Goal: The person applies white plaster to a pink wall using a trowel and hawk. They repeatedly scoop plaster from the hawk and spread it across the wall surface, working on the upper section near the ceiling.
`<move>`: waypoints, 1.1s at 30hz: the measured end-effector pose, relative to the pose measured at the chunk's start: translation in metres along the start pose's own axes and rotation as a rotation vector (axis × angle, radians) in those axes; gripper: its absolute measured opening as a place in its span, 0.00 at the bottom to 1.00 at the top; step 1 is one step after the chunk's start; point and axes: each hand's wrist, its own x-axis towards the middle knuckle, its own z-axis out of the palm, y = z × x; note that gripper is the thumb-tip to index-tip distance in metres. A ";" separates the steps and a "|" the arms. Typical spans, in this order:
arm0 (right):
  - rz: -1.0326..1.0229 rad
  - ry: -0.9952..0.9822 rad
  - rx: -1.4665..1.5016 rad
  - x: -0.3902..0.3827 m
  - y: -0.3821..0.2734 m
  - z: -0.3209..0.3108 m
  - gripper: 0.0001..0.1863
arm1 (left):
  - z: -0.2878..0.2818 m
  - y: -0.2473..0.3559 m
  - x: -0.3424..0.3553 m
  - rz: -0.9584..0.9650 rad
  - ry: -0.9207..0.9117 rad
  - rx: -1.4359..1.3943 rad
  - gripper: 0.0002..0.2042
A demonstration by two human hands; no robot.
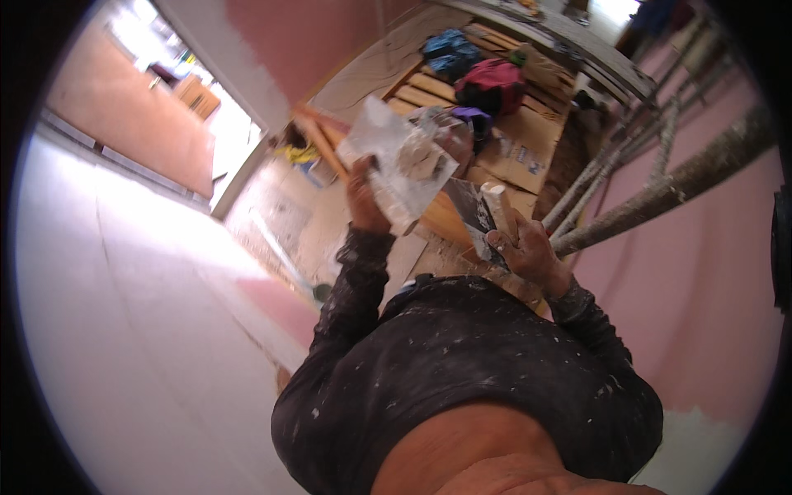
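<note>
My left hand point(366, 198) is closed on a translucent, plaster-smeared plate point(383, 165) with a beige lump of compound point(421, 157) on it, held up at centre. To its right, my right hand point(528, 256) grips a flat metal trowel point(472, 216) by its pale handle, the blade angled toward the plate. Both of my dark sleeves are spattered with white.
Wooden pallets point(421, 87) carry blue, pink and purple bundles point(487, 82) and cardboard point(520, 148). Crusted metal scaffold tubes point(660, 206) run along the right by a pink wall point(676, 313). An open door point(140, 140) is upper left; a pale wall point(124, 313) fills the lower left.
</note>
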 end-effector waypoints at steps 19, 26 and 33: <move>0.806 0.783 -0.104 -0.144 -0.018 0.005 0.26 | 0.212 0.006 0.007 -0.422 -1.061 0.078 0.09; 0.916 1.612 0.368 -0.229 -0.023 0.052 0.15 | 0.313 -0.063 -0.049 -1.576 -1.042 -0.257 0.16; 0.567 2.108 0.098 -0.339 -0.017 0.112 0.14 | 0.370 -0.100 -0.077 -1.802 -1.087 -0.516 0.21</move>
